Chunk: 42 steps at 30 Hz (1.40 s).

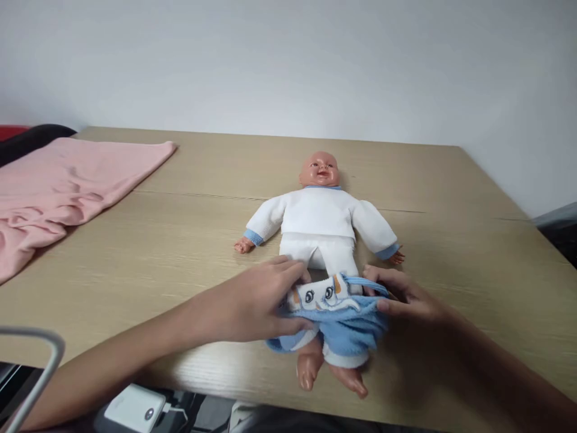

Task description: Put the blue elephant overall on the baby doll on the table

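Table (451, 198): left grip (252, 300), right grip (406, 297) clutching blue garment (347, 328) over doll (322, 210); pink cloth (67, 180) aside.

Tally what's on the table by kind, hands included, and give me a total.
Doll: 1
Blue garment: 1
Pink cloth: 1
Hands: 2, left hand and right hand, both gripping that garment over the legs of the Doll
Total: 5
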Available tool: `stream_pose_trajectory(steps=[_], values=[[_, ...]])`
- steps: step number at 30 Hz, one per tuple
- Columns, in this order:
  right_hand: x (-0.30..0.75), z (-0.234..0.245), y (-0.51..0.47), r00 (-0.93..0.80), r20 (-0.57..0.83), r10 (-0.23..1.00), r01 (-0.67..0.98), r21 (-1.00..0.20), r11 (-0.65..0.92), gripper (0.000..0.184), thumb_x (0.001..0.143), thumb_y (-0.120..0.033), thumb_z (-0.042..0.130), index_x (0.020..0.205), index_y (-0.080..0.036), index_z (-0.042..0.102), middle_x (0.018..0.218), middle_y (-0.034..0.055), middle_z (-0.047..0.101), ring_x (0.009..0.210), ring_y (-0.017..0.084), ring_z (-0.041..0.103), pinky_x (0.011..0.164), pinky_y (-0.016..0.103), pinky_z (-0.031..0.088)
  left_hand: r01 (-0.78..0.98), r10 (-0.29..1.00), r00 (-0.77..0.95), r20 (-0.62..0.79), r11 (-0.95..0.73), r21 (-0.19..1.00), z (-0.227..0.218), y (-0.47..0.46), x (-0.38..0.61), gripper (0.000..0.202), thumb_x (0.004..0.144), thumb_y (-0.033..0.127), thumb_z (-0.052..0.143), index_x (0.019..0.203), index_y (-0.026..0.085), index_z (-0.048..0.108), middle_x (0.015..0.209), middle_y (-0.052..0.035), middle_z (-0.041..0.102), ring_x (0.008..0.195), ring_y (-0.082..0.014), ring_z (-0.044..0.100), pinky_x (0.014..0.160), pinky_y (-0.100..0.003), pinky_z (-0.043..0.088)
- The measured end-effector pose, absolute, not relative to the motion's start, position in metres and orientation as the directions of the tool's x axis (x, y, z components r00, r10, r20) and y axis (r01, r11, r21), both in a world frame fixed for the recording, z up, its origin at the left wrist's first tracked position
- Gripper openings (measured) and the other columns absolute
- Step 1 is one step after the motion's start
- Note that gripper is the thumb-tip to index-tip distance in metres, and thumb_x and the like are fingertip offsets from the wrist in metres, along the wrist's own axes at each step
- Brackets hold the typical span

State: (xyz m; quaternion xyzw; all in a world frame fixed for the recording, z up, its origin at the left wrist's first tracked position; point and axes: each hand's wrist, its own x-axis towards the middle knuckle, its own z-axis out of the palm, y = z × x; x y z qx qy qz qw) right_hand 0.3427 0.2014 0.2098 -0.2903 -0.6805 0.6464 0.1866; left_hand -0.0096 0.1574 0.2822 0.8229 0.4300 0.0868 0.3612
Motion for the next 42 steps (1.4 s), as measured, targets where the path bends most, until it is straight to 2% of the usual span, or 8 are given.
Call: stream_pose_trajectory(steps=[4,9,16,24,29,34,38,42], values=[[0.338,0.21,0.205,-0.785,-0.067,0.616,0.203,-0.967,0.155,0.038,0.102,-0.06,0.076,0.109,-0.023,0.071,0.099,0.0033,0.061,0.089,0.023,0.059,0.079,0.035,0.048,0.681,0.773,0.603,-0.195,-0.373,0.63,0.289,0.16,-0.028,0.03,0.095,0.043,0.084,0.111,0.024,0.068,0.113,-0.0038,0.07,0.108,-0.0282,0.067,0.092,-0.037,0.05],[0.331,0.21,0.213,-0.805,0.098,0.585,0.177,-0.902,0.395,0.036,0.105,-0.055,0.075,0.09,-0.023,0.067,0.095,0.0028,0.057,0.092,0.024,0.056,0.086,0.038,0.045,0.625,0.718,0.661,-0.218,-0.366,0.689,0.282,0.163,-0.04,0.032,0.089,0.04,0.091,0.11,0.025,0.072,0.132,-0.0045,0.068,0.124,-0.0291,0.065,0.107,-0.038,0.052],[0.312,0.206,0.22,-0.687,0.228,0.69,0.042,-0.935,0.352,0.022,0.103,-0.037,0.082,0.098,-0.027,0.063,0.116,0.0042,0.061,0.11,0.025,0.062,0.099,0.039,0.051,0.515,0.674,0.725,-0.144,-0.39,0.764,0.278,0.168,-0.041,0.028,0.092,0.02,0.077,0.119,0.026,0.074,0.134,-0.0038,0.071,0.126,-0.0277,0.068,0.109,-0.036,0.056],[0.31,0.182,0.215,-0.493,0.296,0.818,0.007,-0.939,0.344,0.021,0.105,-0.033,0.08,0.099,-0.028,0.06,0.128,0.0058,0.061,0.126,0.026,0.062,0.11,0.041,0.051,0.589,0.85,0.487,0.2,-0.488,0.644,0.245,0.174,-0.037,0.024,0.087,0.018,0.068,0.11,0.026,0.066,0.161,-0.009,0.06,0.151,-0.0363,0.051,0.126,-0.056,0.041],[0.299,0.169,0.212,-0.336,0.299,0.893,0.048,-0.942,0.333,0.018,0.108,-0.036,0.076,0.105,-0.029,0.06,0.13,0.0062,0.068,0.125,0.026,0.065,0.11,0.042,0.05,0.481,0.916,0.314,0.249,-0.38,0.79,0.207,0.181,-0.026,0.02,0.089,0.016,0.059,0.107,0.026,0.056,0.145,-0.0106,0.071,0.134,-0.0306,0.064,0.114,-0.049,0.049],[0.278,0.164,0.224,-0.148,0.276,0.95,0.203,-0.931,0.302,0.025,0.105,-0.048,0.079,0.106,-0.03,0.061,0.098,0.0012,0.067,0.092,0.024,0.066,0.087,0.039,0.052,0.409,0.973,0.073,0.22,-0.23,0.883,0.188,0.201,-0.01,0.01,0.099,0.027,0.059,0.106,0.025,0.053,0.101,-0.0023,0.065,0.095,-0.0219,0.064,0.091,-0.036,0.052],[0.267,0.164,0.237,-0.06,0.295,0.954,0.223,-0.927,0.301,0.032,0.104,-0.053,0.078,0.102,-0.03,0.057,0.086,-0.003,0.055,0.078,0.021,0.055,0.074,0.035,0.045,0.309,0.977,-0.027,0.214,-0.195,0.931,0.184,0.216,0.0,0.017,0.107,0.039,0.058,0.114,0.025,0.053,0.104,-0.0017,0.063,0.099,-0.0206,0.063,0.092,-0.033,0.05],[0.268,0.17,0.231,-0.078,0.163,0.983,0.236,-0.956,0.177,0.033,0.105,-0.058,0.075,0.101,-0.028,0.063,0.089,-0.0008,0.058,0.085,0.023,0.057,0.081,0.035,0.048,0.302,0.987,-0.031,0.159,-0.142,0.943,0.184,0.208,-0.002,0.019,0.107,0.042,0.063,0.114,0.025,0.057,0.107,-0.003,0.063,0.102,-0.0218,0.062,0.096,-0.035,0.051]])
